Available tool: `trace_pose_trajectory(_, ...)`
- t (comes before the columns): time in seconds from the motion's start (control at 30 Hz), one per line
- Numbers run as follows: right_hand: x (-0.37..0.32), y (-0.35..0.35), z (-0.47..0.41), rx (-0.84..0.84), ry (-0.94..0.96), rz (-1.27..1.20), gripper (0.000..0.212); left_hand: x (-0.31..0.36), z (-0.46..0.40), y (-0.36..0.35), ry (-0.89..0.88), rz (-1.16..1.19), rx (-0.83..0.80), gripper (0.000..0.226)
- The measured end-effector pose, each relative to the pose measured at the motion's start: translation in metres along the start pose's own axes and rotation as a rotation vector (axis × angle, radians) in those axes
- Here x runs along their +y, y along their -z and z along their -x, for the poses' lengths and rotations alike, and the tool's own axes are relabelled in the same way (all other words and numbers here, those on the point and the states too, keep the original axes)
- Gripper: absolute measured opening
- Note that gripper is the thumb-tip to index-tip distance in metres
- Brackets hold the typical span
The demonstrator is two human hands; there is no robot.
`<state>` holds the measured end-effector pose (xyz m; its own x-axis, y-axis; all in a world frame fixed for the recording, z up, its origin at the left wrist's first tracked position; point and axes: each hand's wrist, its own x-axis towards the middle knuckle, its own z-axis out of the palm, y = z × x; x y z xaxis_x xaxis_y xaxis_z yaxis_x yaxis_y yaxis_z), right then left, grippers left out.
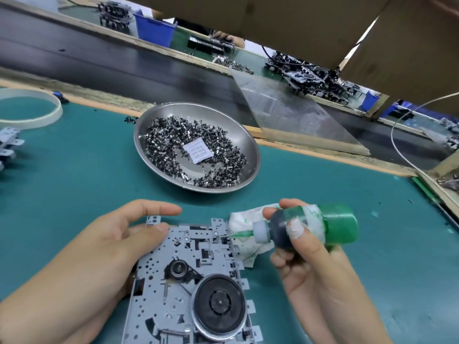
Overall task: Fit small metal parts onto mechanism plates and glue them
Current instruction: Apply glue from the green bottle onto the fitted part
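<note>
- Nearest the camera, a grey stamped-metal mechanism plate (191,281) lies flat on the green table (74,175), punched with many small round holes and angular slots, with little tabs along its edges.
- A dark, round flywheel (219,305) with a bright metal rim sits on the plate's near right part; a smaller black pulley (178,268) sits just beyond it to the left.
- The left hand (99,254) rests along the plate's left edge, thumb pressed on the far left corner, forefinger stretched straight past an upright tab; it steadies the plate rather than curling round it.
- The right hand (305,254) grips a green plastic glue bottle (320,225) lying nearly level, thumb and fingers curled round its dark neck; one fingertip wears a white wrap.
- The bottle has a grey collar and a thin green nozzle (242,235) whose tip meets the plate's far right edge, beside a small wire spring.
- A crumpled white cloth (244,247), flecked with green, lies under the bottle and touches the plate's right side; more cloth wraps the bottle's middle.
- Further out, a shallow, shiny steel dish (149,125) holds a ring-shaped heap of small metal parts (169,137) around a white printed sachet (197,153).
- At far left lie a flat white ring (53,112) and more grey plates (8,145), partly cut off.
- Beyond the table's wooden edge runs a dark conveyor belt (99,60), with a clear plastic sheet (285,112) leaning on it.
</note>
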<state>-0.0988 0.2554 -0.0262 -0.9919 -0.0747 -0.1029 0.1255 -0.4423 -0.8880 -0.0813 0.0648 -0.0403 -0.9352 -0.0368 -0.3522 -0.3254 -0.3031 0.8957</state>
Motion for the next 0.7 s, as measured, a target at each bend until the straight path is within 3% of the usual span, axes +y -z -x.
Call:
trace_pose_trajectory(0.27,-0.005,0.001,0.001,-0.009,-0.112,-0.155,0.067,0.001,-0.001,0.001,0.001,-0.002,-0.041,0.021)
trace_pose_trajectory(0.7,0.004,-0.012,0.013,-0.096,-0.003,0.104,0.065,-0.004,-0.001,0.002,-0.112,-0.13,0.003,0.021)
